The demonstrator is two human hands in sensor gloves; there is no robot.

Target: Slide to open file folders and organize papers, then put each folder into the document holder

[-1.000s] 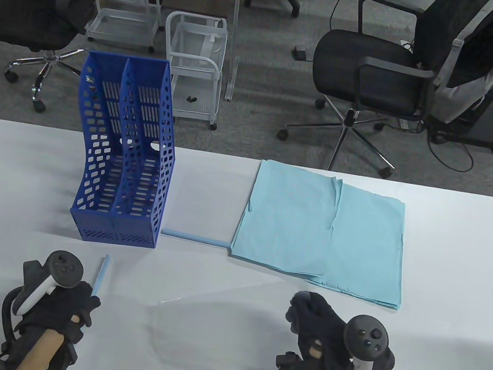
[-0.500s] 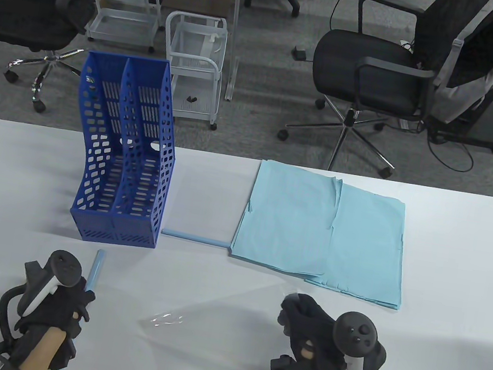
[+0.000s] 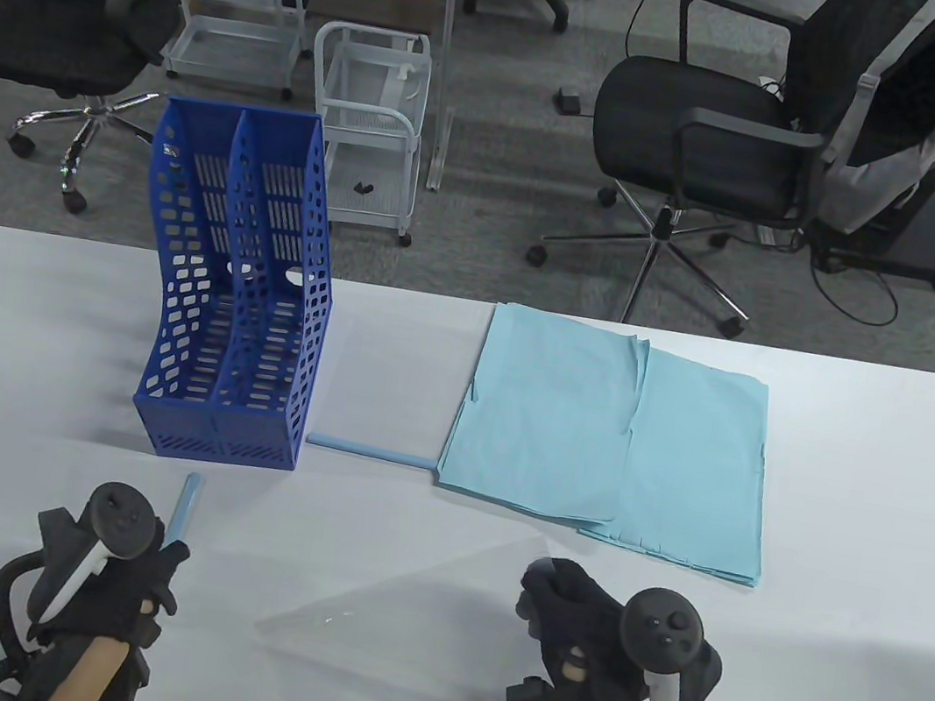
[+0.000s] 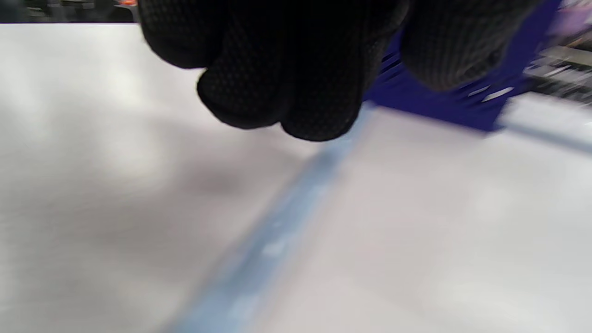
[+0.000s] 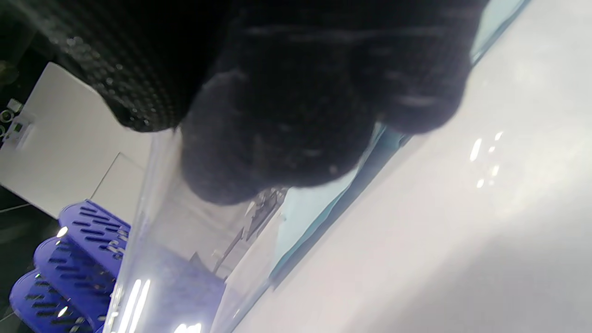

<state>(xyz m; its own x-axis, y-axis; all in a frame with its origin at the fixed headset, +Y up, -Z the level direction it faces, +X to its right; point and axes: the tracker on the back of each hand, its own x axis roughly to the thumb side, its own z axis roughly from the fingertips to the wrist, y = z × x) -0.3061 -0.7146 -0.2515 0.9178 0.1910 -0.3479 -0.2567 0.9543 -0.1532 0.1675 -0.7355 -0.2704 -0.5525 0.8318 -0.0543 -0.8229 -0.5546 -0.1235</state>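
Fingers of the right hand (image 3: 583,626) are curled around the corner of a clear folder cover (image 3: 392,605), pinching it and lifting that corner off the table (image 3: 849,517) near its front edge; the right wrist view shows the transparent sheet running out from under the glove, with the holder and paper showing through it. Over at the front-left, the left hand (image 3: 121,579) is closed around a light blue slide bar (image 3: 186,501), whose far end pokes out toward the holder; the left wrist view is blurred, but the bar runs under the gloved fingers there. From that I'd judge that the bar is off, or nearly off, this folder, and the person is pulling cover and spine apart. A second slide bar (image 3: 368,448) lies loose on the table between the blue document holder (image 3: 234,313) and the stack of light blue papers (image 3: 614,436), touching the stack's front-left corner, so a second folder looks to be opened already; I cannot make out its clear cover. The papers sit toward the back-right of the table, spread unevenly in 2 overlapping piles, not yet squared or put in any cover. The holder stands toward the back-left with both of its 2 slots empty. So the opening looks about done; sorting the papers, closing the folders up and filing each one are all still left.
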